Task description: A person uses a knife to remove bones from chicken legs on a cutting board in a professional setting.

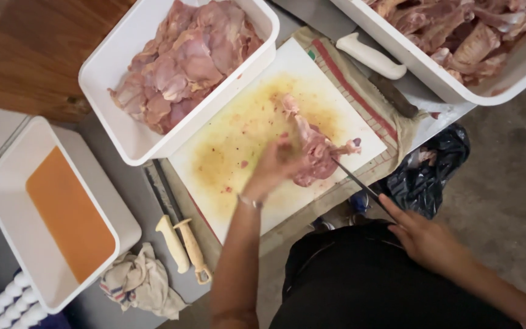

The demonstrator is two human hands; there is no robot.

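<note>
A raw chicken piece [312,149] lies on a white cutting board [238,131] stained yellow. My left hand [275,166] presses on the chicken piece and grips its left side. My right hand [424,237] holds a thin dark knife [360,186] by the handle. The blade tip touches the meat's right side, near a bone end.
A white tub of boned meat [184,61] stands at the board's upper left. Another tub of chicken pieces [458,36] is at the upper right. Two cream-handled knives [181,234], a rag [138,280], an empty white tub [25,244], a white-handled knife [372,56] and a black bag [427,167] surround the board.
</note>
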